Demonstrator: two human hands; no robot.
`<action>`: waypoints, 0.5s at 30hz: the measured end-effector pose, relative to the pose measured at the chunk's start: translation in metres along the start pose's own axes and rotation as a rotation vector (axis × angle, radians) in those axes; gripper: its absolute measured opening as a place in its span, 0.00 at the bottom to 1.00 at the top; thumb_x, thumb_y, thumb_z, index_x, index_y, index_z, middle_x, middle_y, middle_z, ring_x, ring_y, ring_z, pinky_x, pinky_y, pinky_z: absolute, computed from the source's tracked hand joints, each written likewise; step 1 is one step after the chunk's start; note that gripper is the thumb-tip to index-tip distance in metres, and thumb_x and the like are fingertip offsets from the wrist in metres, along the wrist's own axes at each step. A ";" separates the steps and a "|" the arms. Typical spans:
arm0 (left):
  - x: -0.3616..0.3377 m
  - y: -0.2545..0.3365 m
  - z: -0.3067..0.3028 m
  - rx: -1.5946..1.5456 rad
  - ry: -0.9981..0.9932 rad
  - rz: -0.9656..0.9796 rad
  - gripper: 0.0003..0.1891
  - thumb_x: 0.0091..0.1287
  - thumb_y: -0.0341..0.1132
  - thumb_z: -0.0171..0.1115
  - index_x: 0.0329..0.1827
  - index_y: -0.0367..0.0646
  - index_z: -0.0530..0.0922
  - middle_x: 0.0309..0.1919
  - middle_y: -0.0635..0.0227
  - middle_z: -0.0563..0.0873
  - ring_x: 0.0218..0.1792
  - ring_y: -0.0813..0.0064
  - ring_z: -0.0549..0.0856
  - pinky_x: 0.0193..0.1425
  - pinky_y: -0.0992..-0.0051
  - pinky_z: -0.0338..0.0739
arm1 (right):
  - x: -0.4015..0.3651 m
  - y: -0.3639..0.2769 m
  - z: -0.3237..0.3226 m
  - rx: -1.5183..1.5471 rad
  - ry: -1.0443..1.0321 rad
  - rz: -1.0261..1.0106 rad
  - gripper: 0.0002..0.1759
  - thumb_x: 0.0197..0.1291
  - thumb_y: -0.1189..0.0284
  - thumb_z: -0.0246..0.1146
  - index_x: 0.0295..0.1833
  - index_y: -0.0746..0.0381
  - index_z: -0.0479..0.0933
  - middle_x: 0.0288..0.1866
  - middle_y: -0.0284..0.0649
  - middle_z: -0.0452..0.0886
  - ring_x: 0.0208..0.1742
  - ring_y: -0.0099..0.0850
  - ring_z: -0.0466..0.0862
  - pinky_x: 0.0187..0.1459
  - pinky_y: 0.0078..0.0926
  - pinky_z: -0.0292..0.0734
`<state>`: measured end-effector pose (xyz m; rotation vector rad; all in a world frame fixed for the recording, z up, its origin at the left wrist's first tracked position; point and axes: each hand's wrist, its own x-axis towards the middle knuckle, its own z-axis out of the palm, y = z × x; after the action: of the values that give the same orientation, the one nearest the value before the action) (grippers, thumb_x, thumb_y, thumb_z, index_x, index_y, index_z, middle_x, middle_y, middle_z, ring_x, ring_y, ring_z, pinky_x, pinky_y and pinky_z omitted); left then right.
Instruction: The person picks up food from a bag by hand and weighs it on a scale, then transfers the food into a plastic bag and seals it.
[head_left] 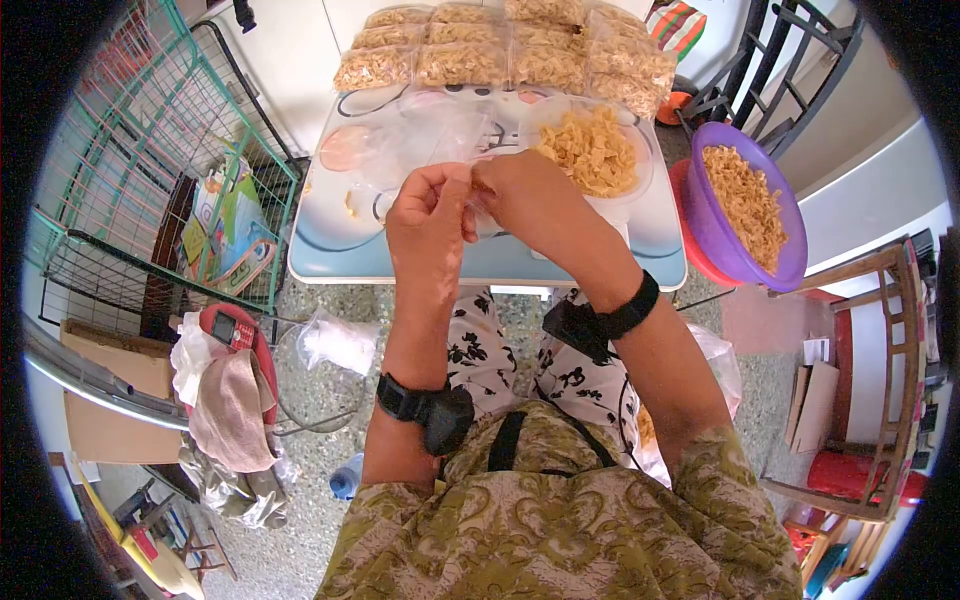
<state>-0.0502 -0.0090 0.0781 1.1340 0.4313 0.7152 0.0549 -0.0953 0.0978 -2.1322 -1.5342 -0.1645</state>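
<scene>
My left hand [428, 212] and my right hand [530, 195] meet over the near half of the table [340, 245], with their fingers pinched closed. Between them is thin clear plastic, seemingly a plastic bag [484, 203], mostly hidden by my fingers. Just beyond my left hand, more clear plastic bags [385, 145] lie flat on the tabletop. To the right of my right hand, a round, pale bowl [640, 150] holds yellowish, crinkled chips [592, 150]. Part of a white base shows under the bowl.
Filled bags of chips [460, 62] are stacked along the table's far edge. A purple basin [790, 235] of chips stands at the right, above a red one. On the left are a green wire rack [150, 190] and a red stool [262, 350] bearing a phone and a cloth.
</scene>
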 end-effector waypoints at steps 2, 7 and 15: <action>-0.002 0.002 0.004 0.008 -0.020 0.032 0.08 0.68 0.34 0.60 0.39 0.38 0.78 0.22 0.72 0.79 0.19 0.87 0.73 0.20 0.84 0.67 | 0.002 0.001 0.004 -0.065 -0.022 -0.016 0.10 0.55 0.69 0.57 0.28 0.63 0.79 0.26 0.52 0.80 0.32 0.51 0.82 0.35 0.49 0.77; 0.001 0.003 0.000 0.010 0.049 -0.002 0.09 0.68 0.36 0.62 0.39 0.38 0.78 0.21 0.73 0.78 0.19 0.86 0.73 0.20 0.84 0.67 | 0.001 -0.007 0.001 0.053 0.004 0.021 0.11 0.57 0.68 0.55 0.31 0.64 0.77 0.29 0.53 0.81 0.34 0.51 0.82 0.38 0.48 0.77; 0.005 0.000 -0.003 -0.105 0.078 -0.007 0.10 0.67 0.36 0.63 0.39 0.37 0.77 0.20 0.73 0.77 0.19 0.85 0.73 0.20 0.84 0.67 | -0.006 -0.014 -0.007 0.295 0.008 -0.071 0.11 0.57 0.68 0.55 0.34 0.65 0.77 0.33 0.51 0.82 0.38 0.50 0.82 0.40 0.47 0.77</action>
<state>-0.0485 -0.0035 0.0771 1.0082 0.4585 0.7687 0.0412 -0.1005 0.1065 -1.8465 -1.5258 0.0286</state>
